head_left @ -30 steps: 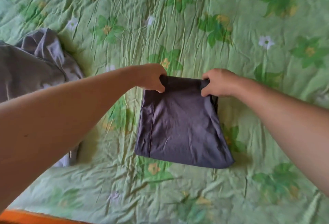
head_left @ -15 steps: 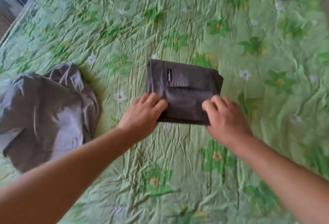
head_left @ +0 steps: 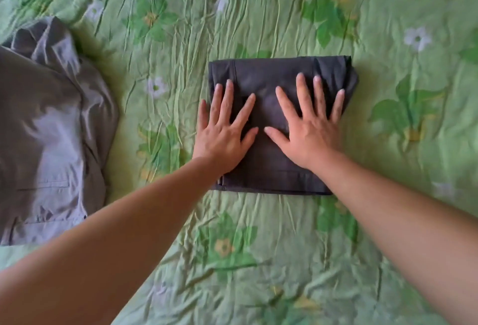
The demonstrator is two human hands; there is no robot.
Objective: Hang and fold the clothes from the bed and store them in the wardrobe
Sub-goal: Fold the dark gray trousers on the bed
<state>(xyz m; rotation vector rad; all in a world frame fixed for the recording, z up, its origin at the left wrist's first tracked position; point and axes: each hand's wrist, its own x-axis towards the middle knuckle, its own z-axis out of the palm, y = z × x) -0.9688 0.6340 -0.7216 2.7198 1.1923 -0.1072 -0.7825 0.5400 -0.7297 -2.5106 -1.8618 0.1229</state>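
Observation:
A dark grey garment (head_left: 271, 71) lies folded into a compact rectangle in the middle of the bed. My left hand (head_left: 225, 130) lies flat on its left part, fingers spread and straight. Beside it, my right hand (head_left: 310, 128) presses flat on the right part, fingers spread too. Neither hand grips the cloth.
A lighter grey garment (head_left: 49, 128) lies loosely crumpled at the left. The bed is covered by a wrinkled green sheet with a flower print (head_left: 258, 260), which shows bare around the folded piece.
A second ago both hands gripped the top edge of the dark garment. They folded it over into a smaller rectangle, then let go and laid their palms flat on it.

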